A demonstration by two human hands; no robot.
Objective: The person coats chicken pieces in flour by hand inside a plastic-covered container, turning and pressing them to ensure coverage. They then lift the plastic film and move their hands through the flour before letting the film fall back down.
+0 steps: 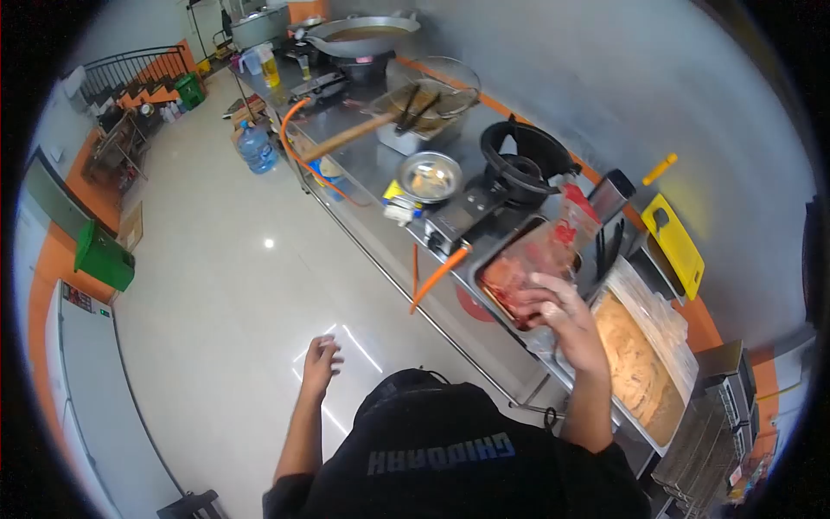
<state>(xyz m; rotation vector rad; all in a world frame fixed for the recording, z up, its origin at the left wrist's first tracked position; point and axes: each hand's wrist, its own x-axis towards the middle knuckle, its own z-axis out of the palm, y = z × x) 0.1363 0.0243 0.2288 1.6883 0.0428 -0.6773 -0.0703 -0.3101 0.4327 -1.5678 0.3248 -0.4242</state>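
My left hand [322,356] hangs above the floor left of my body, its fingers loosely curled but apart, with nothing visible in them. Over the table's near side, my right hand [562,318] has its fingers bent against a clear plastic bag [527,264] with red contents and red marks near its top. The bag lies over a dark-rimmed metal tray [482,270] and hides most of it. Just right of this hand is a large tray of orange-brown food [635,359], partly under clear plastic wrap [661,316].
On the steel table [350,160] are a gas burner [519,169], a metal bowl [430,177], a strainer [445,86] and a big wok [363,35]. An orange hose [439,275] hangs off its edge. A yellow board [673,245] leans at the wall; a water jug [257,147] stands below.
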